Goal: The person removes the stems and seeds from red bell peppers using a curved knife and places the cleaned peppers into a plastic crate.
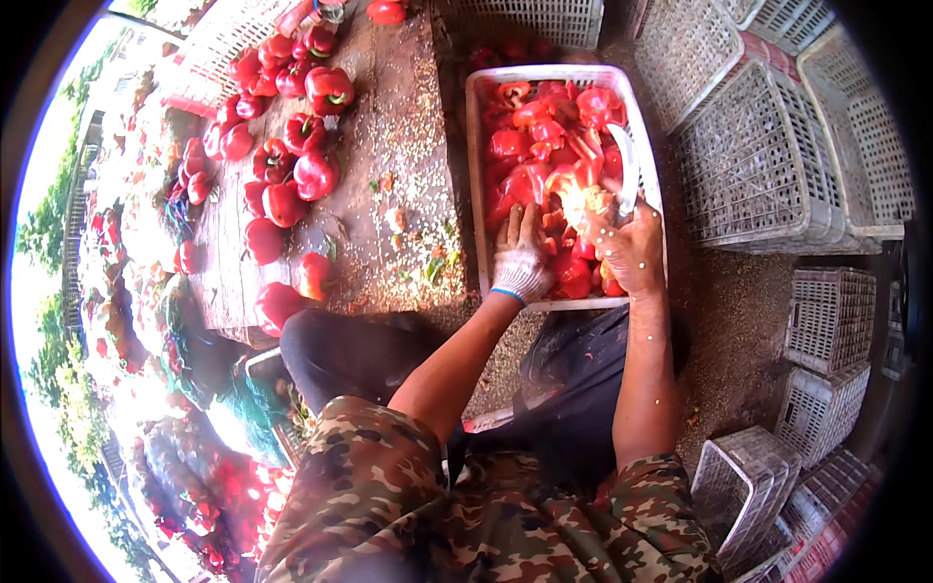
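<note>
A white plastic crate [473,160] full of cut red pepper pieces [512,144] stands in front of me. My right hand [634,251] is closed over its right side, gripping a curved knife [630,160] whose pale blade points away from me. Against that hand's fingers sits a pale, seedy pepper core [583,202], blurred at its edges. My left hand [522,260], in a whitish knit glove with a blue cuff, lies over the crate's near left part. Its fingers stretch out flat against red pepper pieces; its thumb is hard to make out.
Left of the crate, a wooden table [389,126] carries whole red peppers [316,175] and scattered seeds. Stacked empty-looking crates [748,155] stand on the right, with more crates [831,321] lower down. Netting sacks of peppers [204,476] lie at far left. My knees flank the crate's near edge.
</note>
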A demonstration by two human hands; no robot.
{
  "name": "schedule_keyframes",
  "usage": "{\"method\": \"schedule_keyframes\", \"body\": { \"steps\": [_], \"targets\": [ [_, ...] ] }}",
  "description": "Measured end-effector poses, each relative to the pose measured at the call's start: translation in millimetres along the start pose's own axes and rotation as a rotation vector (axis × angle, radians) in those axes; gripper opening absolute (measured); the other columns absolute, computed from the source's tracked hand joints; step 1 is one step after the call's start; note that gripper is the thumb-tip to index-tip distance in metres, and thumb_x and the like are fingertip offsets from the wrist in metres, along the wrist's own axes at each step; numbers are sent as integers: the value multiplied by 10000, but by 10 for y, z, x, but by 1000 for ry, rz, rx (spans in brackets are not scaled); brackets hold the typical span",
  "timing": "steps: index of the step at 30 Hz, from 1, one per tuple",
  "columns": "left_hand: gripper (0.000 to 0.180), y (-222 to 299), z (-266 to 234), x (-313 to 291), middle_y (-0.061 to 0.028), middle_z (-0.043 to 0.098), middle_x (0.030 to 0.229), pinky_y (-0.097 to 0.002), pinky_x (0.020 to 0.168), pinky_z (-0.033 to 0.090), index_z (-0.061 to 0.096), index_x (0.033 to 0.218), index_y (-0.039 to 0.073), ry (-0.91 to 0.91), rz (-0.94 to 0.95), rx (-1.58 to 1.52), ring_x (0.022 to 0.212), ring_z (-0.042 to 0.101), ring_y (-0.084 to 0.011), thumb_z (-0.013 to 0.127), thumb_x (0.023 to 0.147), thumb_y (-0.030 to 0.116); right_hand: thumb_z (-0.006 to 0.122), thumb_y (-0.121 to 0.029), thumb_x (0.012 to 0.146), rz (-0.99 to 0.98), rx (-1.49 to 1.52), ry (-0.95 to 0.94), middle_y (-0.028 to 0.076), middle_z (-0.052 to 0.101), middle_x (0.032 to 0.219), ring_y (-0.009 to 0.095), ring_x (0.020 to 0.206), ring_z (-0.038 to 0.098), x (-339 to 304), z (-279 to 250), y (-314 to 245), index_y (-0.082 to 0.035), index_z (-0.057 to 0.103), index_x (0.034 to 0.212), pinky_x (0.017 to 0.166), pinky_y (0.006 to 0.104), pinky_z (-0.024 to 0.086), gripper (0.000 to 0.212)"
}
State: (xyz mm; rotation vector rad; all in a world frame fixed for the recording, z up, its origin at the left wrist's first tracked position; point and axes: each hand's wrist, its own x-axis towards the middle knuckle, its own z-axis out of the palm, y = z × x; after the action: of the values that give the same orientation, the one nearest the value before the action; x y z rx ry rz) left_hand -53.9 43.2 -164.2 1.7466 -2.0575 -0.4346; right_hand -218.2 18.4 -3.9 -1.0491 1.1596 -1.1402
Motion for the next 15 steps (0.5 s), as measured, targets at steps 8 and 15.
{"method": "schedule_keyframes", "body": {
  "steps": [8, 15],
  "targets": [
    [252, 482, -1274, 646, -94, 736, 1013, -273, 840, 547, 666, 1196, 37, 122, -251, -1055, 890, 701, -167, 531, 983, 36, 845, -193, 758, -121, -254, -131, 113, 739, 868, 126, 761, 686, -92, -69, 7, 100, 654, 1094, 705, 300, 561, 484],
    [114, 808, -1083, 605, -92, 557, 620, -289, 573, 451, 644, 783, -11, 362, -271, -963, 625, 478, -67, 655, 856, 75, 830, -183, 727, -210, -218, -169, 117, 725, 787, 127, 722, 669, -45, -1, 190, 72, 675, 1053, 674, 305, 543, 442]
  ]
}}
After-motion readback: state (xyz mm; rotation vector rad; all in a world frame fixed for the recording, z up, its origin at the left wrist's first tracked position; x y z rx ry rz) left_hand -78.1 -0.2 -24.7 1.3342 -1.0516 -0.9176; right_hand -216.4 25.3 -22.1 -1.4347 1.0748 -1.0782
